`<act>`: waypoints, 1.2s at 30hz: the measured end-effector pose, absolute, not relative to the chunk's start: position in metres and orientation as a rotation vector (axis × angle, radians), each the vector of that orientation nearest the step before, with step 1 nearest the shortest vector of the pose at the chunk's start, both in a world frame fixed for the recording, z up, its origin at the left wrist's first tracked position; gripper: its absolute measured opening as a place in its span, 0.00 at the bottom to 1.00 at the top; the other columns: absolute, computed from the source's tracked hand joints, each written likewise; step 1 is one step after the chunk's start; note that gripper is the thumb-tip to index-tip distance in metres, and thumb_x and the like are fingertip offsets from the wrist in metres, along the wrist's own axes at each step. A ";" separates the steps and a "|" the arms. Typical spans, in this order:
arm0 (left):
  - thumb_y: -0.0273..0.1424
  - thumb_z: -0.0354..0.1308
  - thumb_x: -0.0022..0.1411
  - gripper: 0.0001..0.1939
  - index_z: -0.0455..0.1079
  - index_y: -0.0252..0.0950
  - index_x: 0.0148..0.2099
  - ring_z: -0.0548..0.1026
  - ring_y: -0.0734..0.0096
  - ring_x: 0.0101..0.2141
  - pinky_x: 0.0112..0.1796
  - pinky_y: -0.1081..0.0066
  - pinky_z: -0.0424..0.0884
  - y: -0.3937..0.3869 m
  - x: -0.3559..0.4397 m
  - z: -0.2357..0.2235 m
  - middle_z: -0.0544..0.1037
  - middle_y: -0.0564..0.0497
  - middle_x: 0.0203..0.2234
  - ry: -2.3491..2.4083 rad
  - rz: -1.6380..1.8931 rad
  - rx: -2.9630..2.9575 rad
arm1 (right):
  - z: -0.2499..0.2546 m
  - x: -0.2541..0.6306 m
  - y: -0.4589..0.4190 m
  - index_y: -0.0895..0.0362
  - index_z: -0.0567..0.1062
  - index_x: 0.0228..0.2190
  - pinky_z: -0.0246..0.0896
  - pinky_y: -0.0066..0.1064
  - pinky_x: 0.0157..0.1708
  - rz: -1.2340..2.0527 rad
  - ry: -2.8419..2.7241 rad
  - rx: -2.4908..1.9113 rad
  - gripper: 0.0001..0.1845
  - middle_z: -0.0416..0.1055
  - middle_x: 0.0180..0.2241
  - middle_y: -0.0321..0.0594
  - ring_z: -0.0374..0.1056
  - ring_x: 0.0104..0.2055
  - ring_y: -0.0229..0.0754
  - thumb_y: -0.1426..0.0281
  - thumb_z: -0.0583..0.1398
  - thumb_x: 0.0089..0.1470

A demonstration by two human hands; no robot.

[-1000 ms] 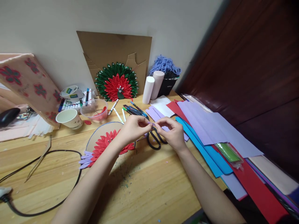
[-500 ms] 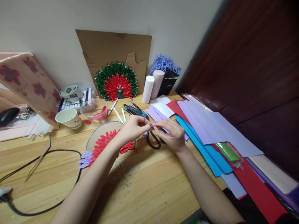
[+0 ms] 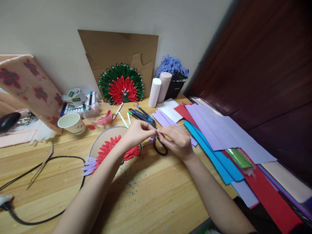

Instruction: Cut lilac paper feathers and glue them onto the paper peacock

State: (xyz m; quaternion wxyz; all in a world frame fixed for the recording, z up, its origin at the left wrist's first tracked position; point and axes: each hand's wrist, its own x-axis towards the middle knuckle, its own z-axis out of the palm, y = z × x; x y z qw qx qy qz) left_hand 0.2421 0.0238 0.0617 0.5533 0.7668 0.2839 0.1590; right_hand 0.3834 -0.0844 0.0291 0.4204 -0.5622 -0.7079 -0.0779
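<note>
Round card: it lies flat on the table [image 3: 156, 198], partly hidden by the left forearm; its bare part [image 3: 97, 143] faces away from the person, perhaps keeping the petalled part within easier reach.
Red petals [image 3: 104, 155]: overlapping in a band on the round card, likely layered to hide the backing.
Purple petals [image 3: 89, 165]: bunched at the round card's near left edge, outside the red ones.
Black-handled scissors [image 3: 161, 153]: right of the round card, beneath the hands, probably left there for quick reach.
Purple sheets [image 3: 207, 125]: stacked well right of the round card, seemingly out of the working area.
Left hand [image 3: 139, 131]: just beyond the round card's right side, fingers pinched narrow; forearm slants over the card from the near left, wrist raised.
Right hand [image 3: 177, 141]: farther right of the round card, palm down, thumb and forefinger nearly closed, meeting the left fingertips; forearm rises from the near right. Such fingertip grips suit something tiny, but whatever sits between them is too small to tell.
</note>
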 end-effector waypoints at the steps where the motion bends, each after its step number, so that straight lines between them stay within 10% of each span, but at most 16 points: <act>1: 0.29 0.55 0.49 0.08 0.73 0.29 0.25 0.73 0.73 0.24 0.29 0.75 0.68 0.023 0.242 0.062 0.77 0.49 0.20 0.666 0.378 1.806 | 0.030 0.382 -0.084 0.52 0.75 0.35 0.68 0.35 0.37 -0.153 -1.707 -1.415 0.09 0.76 0.33 0.39 0.72 0.35 0.41 0.75 0.58 0.52; 9: 0.30 0.56 0.53 0.10 0.75 0.29 0.30 0.73 0.73 0.25 0.27 0.76 0.67 0.016 0.243 0.068 0.78 0.47 0.23 0.568 0.454 1.965 | 0.030 0.374 -0.080 0.57 0.75 0.28 0.69 0.28 0.29 0.328 -1.239 -1.420 0.03 0.74 0.27 0.38 0.71 0.28 0.38 0.72 0.61 0.48; 36: 0.32 0.55 0.51 0.11 0.75 0.29 0.27 0.73 0.71 0.24 0.26 0.75 0.66 0.029 0.238 0.065 0.77 0.47 0.22 0.745 0.590 1.978 | 0.027 0.393 -0.079 0.58 0.75 0.25 0.67 0.27 0.27 0.009 -1.231 -1.553 0.03 0.75 0.24 0.36 0.70 0.24 0.37 0.75 0.60 0.47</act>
